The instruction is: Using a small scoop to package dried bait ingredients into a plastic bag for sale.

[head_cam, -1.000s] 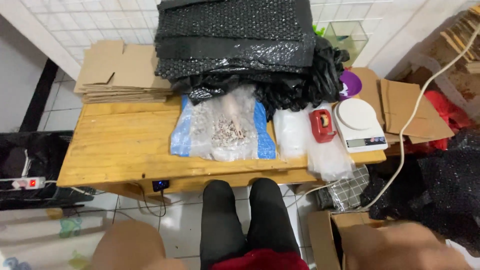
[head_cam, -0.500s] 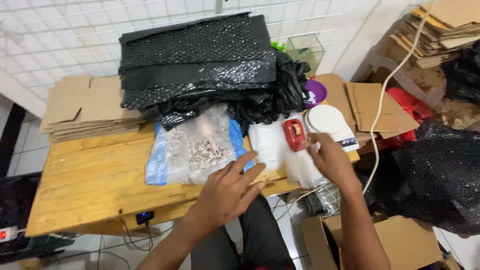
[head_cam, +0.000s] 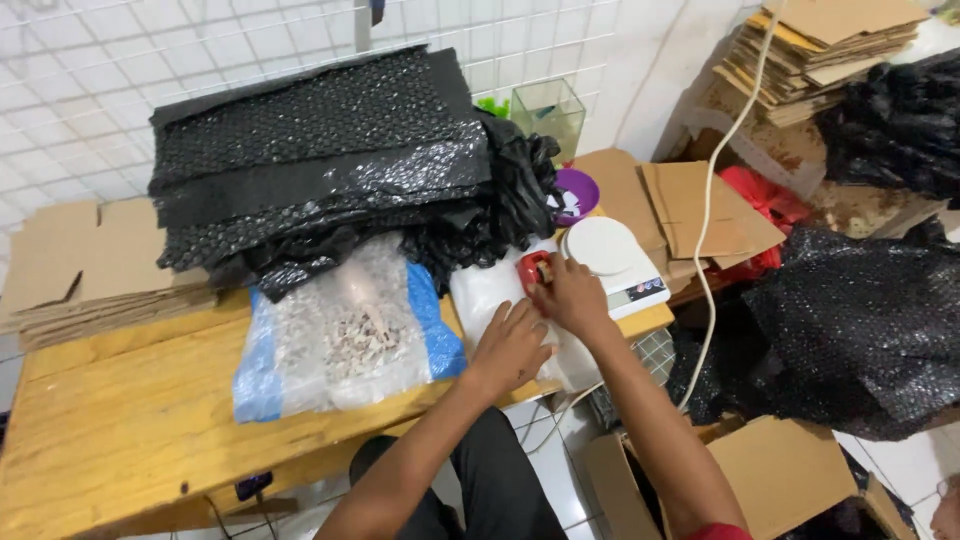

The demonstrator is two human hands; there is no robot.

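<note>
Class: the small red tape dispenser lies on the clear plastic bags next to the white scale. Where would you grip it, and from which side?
Grip the red tape dispenser across its short sides, coming from above on the near edge. The white scale crowds its right and black bubble wrap stands behind. The right hand already reaches it there; the left hand rests on the clear bags.

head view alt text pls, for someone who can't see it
Seen from above, a person's right hand touches a small red tape dispenser beside a white kitchen scale, while the left hand rests on clear plastic bags at the edge of a wooden table. A blue-edged bag of small pieces and stacked black bubble wrap lie to the left.
</note>
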